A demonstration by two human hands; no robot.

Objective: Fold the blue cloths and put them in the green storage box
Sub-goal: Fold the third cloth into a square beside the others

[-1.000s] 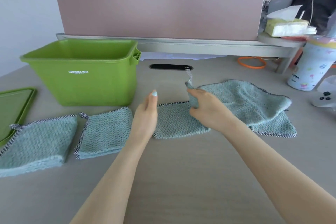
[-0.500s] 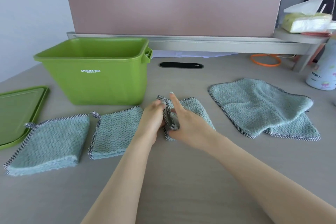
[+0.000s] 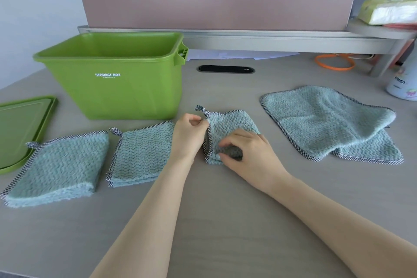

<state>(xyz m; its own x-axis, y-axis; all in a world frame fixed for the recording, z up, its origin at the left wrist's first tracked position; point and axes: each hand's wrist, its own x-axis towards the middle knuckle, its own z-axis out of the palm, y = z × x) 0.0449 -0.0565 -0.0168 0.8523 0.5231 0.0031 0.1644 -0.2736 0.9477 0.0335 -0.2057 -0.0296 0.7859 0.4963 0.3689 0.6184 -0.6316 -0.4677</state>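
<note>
Two hands work a small folded blue cloth at the centre of the frame.

The left hand point(image 3: 188, 134) pinches the checked left edge of the centre cloth point(image 3: 230, 128) near its hanging loop, while the right hand point(image 3: 246, 156) presses curled fingertips down on the cloth's lower part. Two folded cloths lie in the lower left: the far-left cloth point(image 3: 56, 168) and, just beside it, the second folded cloth point(image 3: 141, 153). An unfolded cloth point(image 3: 327, 122) lies rumpled at centre right, well apart. The green storage box point(image 3: 117, 95) stands open at upper left, its lid point(image 3: 20, 126) flat on the table point(image 3: 225, 221) at the left edge.
</note>
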